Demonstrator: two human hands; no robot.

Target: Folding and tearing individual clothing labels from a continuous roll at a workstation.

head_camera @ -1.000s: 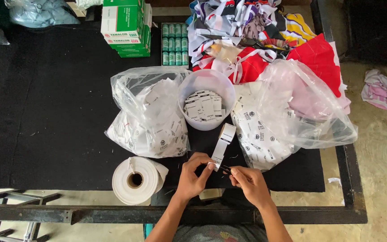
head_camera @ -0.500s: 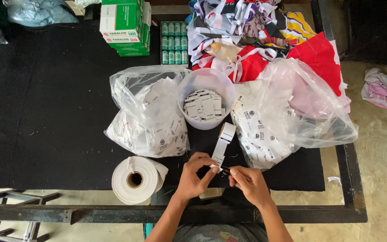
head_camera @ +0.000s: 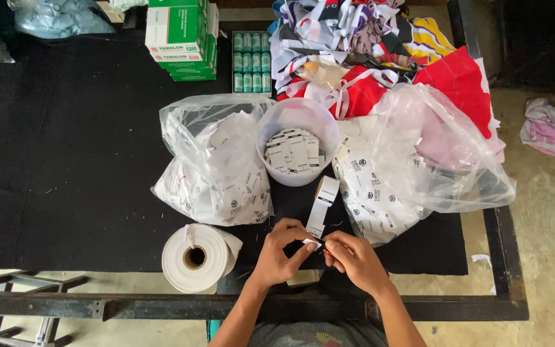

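Both hands are working at the near edge of the worktop (head_camera: 65,160), just in front of the white tub (head_camera: 297,149) of cut labels. The left hand (head_camera: 277,257) is pinching the free end of the label strip (head_camera: 321,207) between thumb and fingertips, closed on it. The right hand (head_camera: 354,258) is curled nearly closed against that same end; something small and dark is showing under its fingers, possibly a cutter, but it is too hidden to tell.

The strip is running up from the hands toward the tub, its far end curling over just short of the tub's rim. A clear bag of labels (head_camera: 216,167) is lying left of the tub, a second clear bag (head_camera: 412,160) right of it. A white paper roll (head_camera: 195,257) is sitting left of the hands, well in front of the tub.

Judgement on doing this step well:
- Keeping the strip taut and flat between the two hands, so the end label is separating squarely at its boundary.
- Holding the left pinch just behind the boundary line, not on the label coming free.
- Keeping the loose length clear of the bag edges beside the tub; it looks liable to twist.
- Working close to the tub, so each freed label is travelling a short way.
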